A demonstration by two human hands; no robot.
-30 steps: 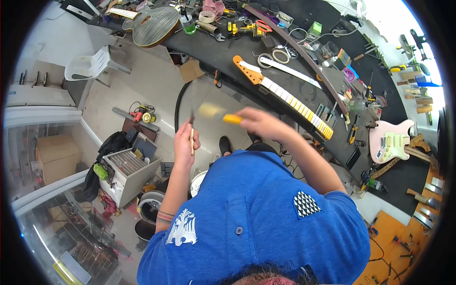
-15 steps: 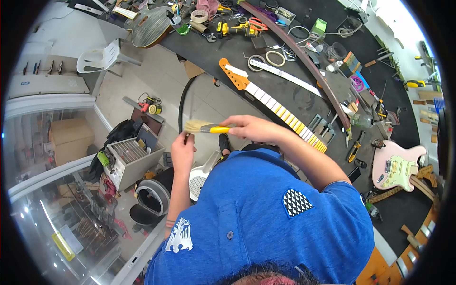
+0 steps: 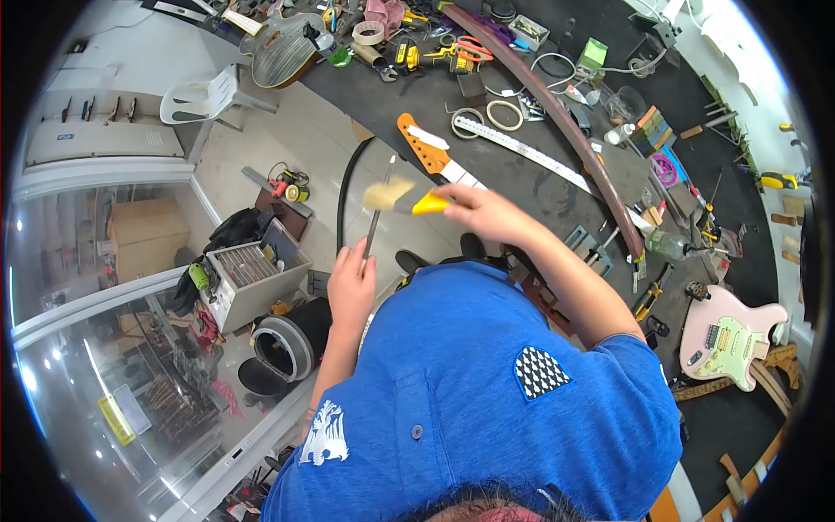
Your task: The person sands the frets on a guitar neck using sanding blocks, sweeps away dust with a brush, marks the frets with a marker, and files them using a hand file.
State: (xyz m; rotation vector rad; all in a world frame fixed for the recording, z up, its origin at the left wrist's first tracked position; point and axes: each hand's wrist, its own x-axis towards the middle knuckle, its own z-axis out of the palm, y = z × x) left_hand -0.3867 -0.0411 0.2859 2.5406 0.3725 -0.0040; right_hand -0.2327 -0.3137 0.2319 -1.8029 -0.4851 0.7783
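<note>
My left hand [image 3: 352, 277] is closed on a thin dark rod-like tool [image 3: 375, 228] that points up and away from me. In my right hand [image 3: 478, 211] is the yellow handle of a paintbrush [image 3: 426, 203]. Its pale bristles, smeared by motion, cross the upper part of the thin tool; whether they touch cannot be made out. Just beyond my right hand, a guitar neck [image 3: 454, 171] with an orange-brown headstock lies at the workbench's near edge, its lower part hidden by my forearm.
A dark workbench [image 3: 557, 196] carries a long curved wooden strip [image 3: 557, 104], a white ruler [image 3: 522, 150], tape rings and a pink guitar body [image 3: 726, 337]. On the left are a white chair [image 3: 209, 98], a drawer box [image 3: 252, 270] and an open bin [image 3: 283, 348].
The thin tool now stands out upward from my left hand, where it was mostly hidden. My right hand and the brush have shifted right and up. The view has turned slightly.
</note>
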